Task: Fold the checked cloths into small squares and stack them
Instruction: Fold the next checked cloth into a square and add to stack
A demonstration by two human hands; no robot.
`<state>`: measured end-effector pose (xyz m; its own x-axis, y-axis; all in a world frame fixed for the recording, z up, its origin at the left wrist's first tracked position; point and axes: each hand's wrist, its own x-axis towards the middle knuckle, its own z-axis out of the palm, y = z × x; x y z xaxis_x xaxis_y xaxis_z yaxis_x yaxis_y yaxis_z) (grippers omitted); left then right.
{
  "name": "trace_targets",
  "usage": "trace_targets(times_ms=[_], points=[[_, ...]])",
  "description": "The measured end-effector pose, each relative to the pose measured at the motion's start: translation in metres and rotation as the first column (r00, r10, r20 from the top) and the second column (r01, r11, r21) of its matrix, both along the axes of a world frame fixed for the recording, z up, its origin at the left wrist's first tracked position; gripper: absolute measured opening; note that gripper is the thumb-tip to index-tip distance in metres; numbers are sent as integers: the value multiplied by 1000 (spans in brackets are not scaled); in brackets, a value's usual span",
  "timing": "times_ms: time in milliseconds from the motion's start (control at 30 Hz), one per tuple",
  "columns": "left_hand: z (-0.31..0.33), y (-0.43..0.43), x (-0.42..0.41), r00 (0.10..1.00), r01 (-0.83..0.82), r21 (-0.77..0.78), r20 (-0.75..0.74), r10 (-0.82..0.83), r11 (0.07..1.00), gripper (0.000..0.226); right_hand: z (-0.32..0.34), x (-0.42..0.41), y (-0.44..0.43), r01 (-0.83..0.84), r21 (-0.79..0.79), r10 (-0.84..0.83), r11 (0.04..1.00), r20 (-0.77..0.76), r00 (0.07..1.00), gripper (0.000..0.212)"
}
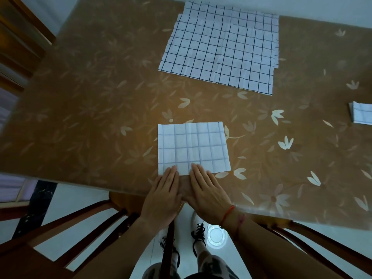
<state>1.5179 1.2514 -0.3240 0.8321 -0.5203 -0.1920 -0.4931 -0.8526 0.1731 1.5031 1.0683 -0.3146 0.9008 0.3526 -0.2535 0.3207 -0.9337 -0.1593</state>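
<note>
Folding in hand: left hand point(164, 195) and right hand point(207, 191), both flat and open, gripping nothing, press the near edge of the part-folded checked cloth point(193, 148) at table centre, unfolded cloths point(219, 55) at 12 o'clock, folded stack point(362, 113) at 3 o'clock; next likely a halving fold.

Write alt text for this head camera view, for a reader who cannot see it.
Both hands, left hand and right hand, lie flat with fingertips on the near edge of a partly folded checked cloth on a brown flowered table. Unfolded cloths lie beyond; a folded stack sits far right.
</note>
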Motion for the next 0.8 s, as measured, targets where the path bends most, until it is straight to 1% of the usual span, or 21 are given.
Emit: trace_targets(times_ms=[133, 300, 400, 500, 567, 667, 733, 800], points=[[-2, 13, -6, 997, -69, 17, 17, 69, 997, 62, 1, -7, -20, 70, -64, -71, 995, -14, 997, 77], [-2, 21, -9, 997, -75, 54, -17, 76, 996, 64, 1, -19, -50, 214, -123, -218, 969, -18, 976, 76], [0, 20, -9, 996, -80, 64, -30, 82, 995, 64, 1, -20, -52, 249, -126, -253, 960, -17, 967, 77], [3, 19, -8, 995, -88, 54, -31, 90, 995, 63, 3, -19, -47, 278, -86, -280, 957, -13, 960, 77], [7, 14, -6, 992, -121, 39, -39, 122, 992, 62, 5, -17, -48, 292, -21, -293, 956, -27, 956, 77], [19, -3, 0, 978, -201, -43, -67, 198, 979, 57, 10, -10, -53, 305, 75, -305, 949, -16, 952, 71], [25, -14, 7, 982, -186, -69, -44, 183, 980, 52, 14, -3, -56, 321, 127, -321, 939, -16, 947, 64], [27, -21, 14, 991, -133, -81, -33, 131, 988, 49, 19, 4, -60, 344, 174, -338, 923, -64, 939, 61]])
